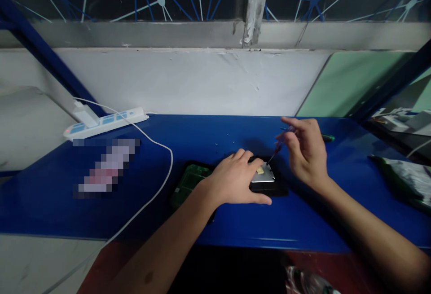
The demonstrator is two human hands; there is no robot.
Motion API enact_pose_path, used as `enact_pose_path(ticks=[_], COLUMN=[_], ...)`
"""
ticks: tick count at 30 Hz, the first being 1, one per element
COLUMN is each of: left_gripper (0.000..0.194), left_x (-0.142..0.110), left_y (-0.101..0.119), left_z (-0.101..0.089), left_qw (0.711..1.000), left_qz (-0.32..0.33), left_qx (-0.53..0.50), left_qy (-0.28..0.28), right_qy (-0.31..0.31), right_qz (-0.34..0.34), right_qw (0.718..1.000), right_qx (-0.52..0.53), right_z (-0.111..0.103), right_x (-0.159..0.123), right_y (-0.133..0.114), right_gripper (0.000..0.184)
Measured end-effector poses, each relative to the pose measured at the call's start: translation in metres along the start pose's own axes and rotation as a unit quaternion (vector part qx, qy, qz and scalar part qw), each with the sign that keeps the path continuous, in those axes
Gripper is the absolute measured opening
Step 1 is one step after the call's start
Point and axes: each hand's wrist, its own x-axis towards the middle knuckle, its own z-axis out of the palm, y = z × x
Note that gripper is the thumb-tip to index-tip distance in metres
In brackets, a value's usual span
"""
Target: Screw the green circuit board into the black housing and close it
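My left hand (234, 179) lies over a black device (279, 188) with a silver metal plate (264, 176) and a small yellowish patch on it. Its fingers are spread and rest on the device, with the thumb stretched out toward the front. Between the fingers of my right hand (306, 150) is a slim screwdriver (278, 147) with a see-through, reddish-purple handle. It leans, and its tip meets the upper edge of the metal plate. Left of these, a black cover with a green inside (190, 179) sits on the blue table (242, 226), partly hidden by my left forearm.
Several tiny screws (227, 136) lie behind my left hand. A green-ended tool (328, 138) is half hidden by my right hand. At left are a white power strip (114, 121), a cable (170, 159) and a pixelated item (107, 168); a silvery bag (409, 179) lies at right.
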Motion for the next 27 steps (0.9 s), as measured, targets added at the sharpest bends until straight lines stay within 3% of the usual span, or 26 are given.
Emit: enact_pose_path(ticks=[6,14,21,27], left_gripper=[0.085,0.083,0.085,0.086], left_x=[0.0005,0.0004,0.0,0.0006], left_y=[0.0,-0.0005,0.0004,-0.0009], left_z=[-0.0007,-0.001,-0.0014,-0.0006], left_qw=[1.0,1.0,1.0,1.0], left_qz=[-0.003,-0.007,-0.011,-0.013], left_qx=[-0.002,-0.007,-0.005,-0.013], left_qy=[-0.007,-0.012,-0.016,-0.021], right_qy=[-0.031,-0.037,-0.024,-0.032], right_qz=[0.026,0.058,0.044,0.051], right_qw=[0.996,0.995,0.999,0.995], right_qx=[0.084,0.068,0.022,0.075], right_z=[0.0018,0.0032,-0.0007,0.0012], right_x=[-0.0017,-0.0018,0.0009,-0.0001], right_y=[0.0011,0.0023,0.001,0.0011], right_gripper=[0.044,0.048,0.032,0.044])
